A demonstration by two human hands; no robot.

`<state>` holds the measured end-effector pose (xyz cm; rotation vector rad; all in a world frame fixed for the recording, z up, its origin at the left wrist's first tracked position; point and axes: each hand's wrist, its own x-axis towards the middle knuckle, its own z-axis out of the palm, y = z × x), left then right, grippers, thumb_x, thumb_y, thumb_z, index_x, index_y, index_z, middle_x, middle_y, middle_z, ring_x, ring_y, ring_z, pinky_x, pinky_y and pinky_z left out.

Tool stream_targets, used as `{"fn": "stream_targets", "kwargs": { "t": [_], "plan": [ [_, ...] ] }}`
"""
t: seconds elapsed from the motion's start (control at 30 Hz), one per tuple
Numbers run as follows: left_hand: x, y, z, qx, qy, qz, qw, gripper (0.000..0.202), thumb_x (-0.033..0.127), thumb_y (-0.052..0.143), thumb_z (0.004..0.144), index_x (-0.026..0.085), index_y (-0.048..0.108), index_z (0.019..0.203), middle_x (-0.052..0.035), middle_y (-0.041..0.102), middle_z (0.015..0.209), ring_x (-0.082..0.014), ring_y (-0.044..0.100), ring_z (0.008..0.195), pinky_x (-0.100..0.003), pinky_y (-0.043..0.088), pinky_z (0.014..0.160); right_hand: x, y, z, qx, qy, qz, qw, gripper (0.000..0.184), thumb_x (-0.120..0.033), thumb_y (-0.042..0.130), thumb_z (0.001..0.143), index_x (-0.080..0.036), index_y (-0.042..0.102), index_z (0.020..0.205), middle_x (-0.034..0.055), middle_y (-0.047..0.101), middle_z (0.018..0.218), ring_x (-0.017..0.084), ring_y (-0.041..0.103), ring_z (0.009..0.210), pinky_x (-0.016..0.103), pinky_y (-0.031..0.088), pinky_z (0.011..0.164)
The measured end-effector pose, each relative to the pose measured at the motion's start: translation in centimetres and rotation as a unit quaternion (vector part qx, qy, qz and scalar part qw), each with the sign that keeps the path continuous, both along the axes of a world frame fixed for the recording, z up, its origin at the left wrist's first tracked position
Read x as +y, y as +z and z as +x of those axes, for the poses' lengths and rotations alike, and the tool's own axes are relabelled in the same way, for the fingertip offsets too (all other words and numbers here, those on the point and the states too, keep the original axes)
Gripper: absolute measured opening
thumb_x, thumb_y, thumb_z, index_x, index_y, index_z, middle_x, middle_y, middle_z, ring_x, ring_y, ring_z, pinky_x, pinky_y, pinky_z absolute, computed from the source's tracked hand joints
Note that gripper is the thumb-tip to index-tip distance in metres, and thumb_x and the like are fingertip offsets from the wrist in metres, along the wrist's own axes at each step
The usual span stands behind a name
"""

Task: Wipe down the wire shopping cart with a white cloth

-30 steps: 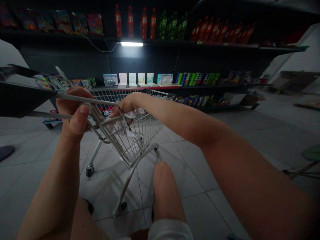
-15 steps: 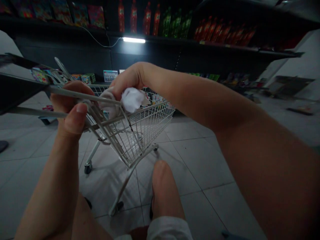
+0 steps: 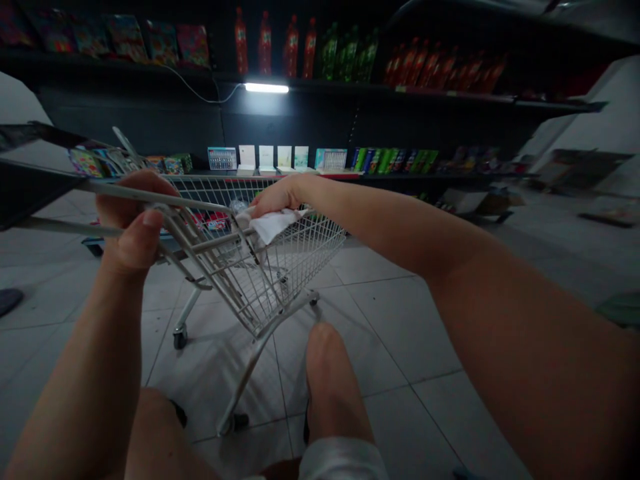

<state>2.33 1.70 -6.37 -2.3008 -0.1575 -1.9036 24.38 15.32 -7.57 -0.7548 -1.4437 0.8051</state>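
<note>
A grey wire shopping cart (image 3: 280, 267) stands in front of me, turned slightly so its basket points to the right. My left hand (image 3: 135, 220) is wrapped round the cart's frame just below the handle end. Bent over the top rim of the basket, my right hand (image 3: 277, 197) presses a white cloth (image 3: 273, 225) against the near side rail. A corner of the cloth hangs down over the wires. The fingertips of my right hand are partly hidden behind the cloth and the rail.
Behind the cart runs a dark shelf unit (image 3: 300, 120) with red bottles (image 3: 293, 47), green bottles (image 3: 350, 53), boxes and cans. A lit tube lamp (image 3: 267, 88) hangs under the upper shelf. My knee (image 3: 327, 360) is close to the cart's wheels. Cartons (image 3: 470, 200) lie at the right.
My right hand has moved lower and to the right along the basket rim with the cloth, which now lies flatter. My left hand stays on the frame.
</note>
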Motion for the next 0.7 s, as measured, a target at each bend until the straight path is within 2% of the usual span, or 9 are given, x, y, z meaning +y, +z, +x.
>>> {"fn": "stream_targets", "kwargs": {
  "t": [0.07, 0.1, 0.17, 0.23, 0.3, 0.43, 0.57, 0.63, 0.7],
  "plan": [
    [0.2, -0.1, -0.1, 0.001, 0.008, 0.012, 1.000, 0.030, 0.048, 0.056, 0.085, 0.021, 0.068, 0.086, 0.0016, 0.057, 0.068, -0.0082, 0.050, 0.056, -0.021, 0.033, 0.045, -0.4, 1.8, 1.3, -0.148, 0.042, -0.080, 0.985, 0.024, -0.026, 0.058, 0.087, -0.004, 0.061, 0.077, -0.0041, 0.066, 0.080, 0.003, 0.065, 0.068, 0.015, 0.046, 0.056],
    [0.2, -0.1, -0.1, 0.004, 0.012, 0.019, 1.000, 0.030, 0.049, 0.055, 0.085, 0.022, 0.068, 0.085, 0.0023, 0.057, 0.068, -0.0076, 0.050, 0.055, -0.020, 0.033, 0.045, -0.7, 2.7, 2.0, -0.237, 0.067, -0.136, 0.960, 0.020, -0.024, 0.062, 0.085, -0.004, 0.062, 0.080, -0.0037, 0.066, 0.079, 0.005, 0.065, 0.067, 0.015, 0.047, 0.056],
    [0.3, -0.1, 0.0, 0.005, 0.018, 0.022, 1.000, 0.032, 0.051, 0.054, 0.084, 0.022, 0.067, 0.084, 0.0035, 0.055, 0.066, -0.0066, 0.049, 0.054, -0.018, 0.033, 0.047, -1.2, 4.1, 3.3, -0.407, 0.103, -0.242, 0.875, 0.017, -0.020, 0.070, 0.078, -0.005, 0.065, 0.082, -0.0018, 0.065, 0.076, 0.007, 0.064, 0.066, 0.016, 0.049, 0.055],
    [0.3, -0.2, 0.1, -0.007, 0.019, 0.016, 1.000, 0.033, 0.051, 0.053, 0.083, 0.022, 0.067, 0.083, 0.0038, 0.055, 0.065, -0.0063, 0.049, 0.053, -0.018, 0.032, 0.048, -1.6, 4.7, 4.4, -0.524, 0.104, -0.296, 0.791, 0.019, -0.018, 0.074, 0.074, -0.004, 0.067, 0.084, 0.0004, 0.064, 0.074, 0.009, 0.062, 0.066, 0.017, 0.048, 0.054],
    [0.3, -0.2, 0.1, -0.032, 0.020, -0.009, 0.999, 0.033, 0.053, 0.054, 0.080, 0.022, 0.068, 0.080, 0.0032, 0.055, 0.065, -0.0074, 0.050, 0.053, -0.020, 0.033, 0.048, -1.9, 4.4, 5.0, -0.581, 0.082, -0.302, 0.752, 0.020, -0.020, 0.072, 0.076, -0.004, 0.068, 0.087, 0.0019, 0.063, 0.073, 0.010, 0.061, 0.066, 0.019, 0.047, 0.054],
    [0.3, 0.0, -0.6, -0.062, 0.011, -0.079, 0.995, 0.034, 0.054, 0.059, 0.069, 0.020, 0.066, 0.070, 0.0019, 0.054, 0.057, -0.0092, 0.048, 0.047, -0.023, 0.031, 0.045, -2.4, 3.1, 3.7, -0.582, 0.106, -0.258, 0.764, 0.019, -0.023, 0.070, 0.076, -0.009, 0.070, 0.089, 0.0026, 0.062, 0.074, 0.011, 0.059, 0.065, 0.022, 0.047, 0.055],
    [0.3, 0.3, -2.0, -0.087, 0.024, -0.149, 0.985, 0.016, 0.033, 0.055, 0.064, 0.020, 0.065, 0.066, 0.0012, 0.058, 0.059, -0.0100, 0.050, 0.049, -0.026, 0.033, 0.047, -3.2, 2.7, 0.3, -0.553, 0.171, -0.141, 0.803, 0.017, -0.028, 0.063, 0.081, -0.013, 0.069, 0.087, 0.0023, 0.063, 0.074, 0.013, 0.059, 0.066, 0.024, 0.046, 0.058],
    [0.2, 0.4, -2.9, -0.096, 0.037, -0.172, 0.980, 0.013, 0.028, 0.053, 0.060, 0.020, 0.063, 0.063, 0.0001, 0.060, 0.062, -0.0128, 0.055, 0.055, -0.029, 0.041, 0.054, -3.4, 2.6, -1.3, -0.562, 0.162, -0.060, 0.809, 0.019, -0.027, 0.056, 0.086, -0.012, 0.068, 0.087, 0.0033, 0.064, 0.076, 0.013, 0.060, 0.071, 0.024, 0.046, 0.063],
    [0.1, 0.5, -3.8, -0.090, 0.055, -0.165, 0.981, 0.011, 0.030, 0.054, 0.062, 0.021, 0.060, 0.063, -0.0009, 0.061, 0.066, -0.0172, 0.061, 0.066, -0.035, 0.050, 0.069, -3.3, 2.4, -2.6, -0.583, 0.153, 0.019, 0.798, 0.020, -0.022, 0.051, 0.089, -0.011, 0.068, 0.088, 0.0049, 0.066, 0.080, 0.013, 0.061, 0.077, 0.025, 0.045, 0.071]
  ]
}}
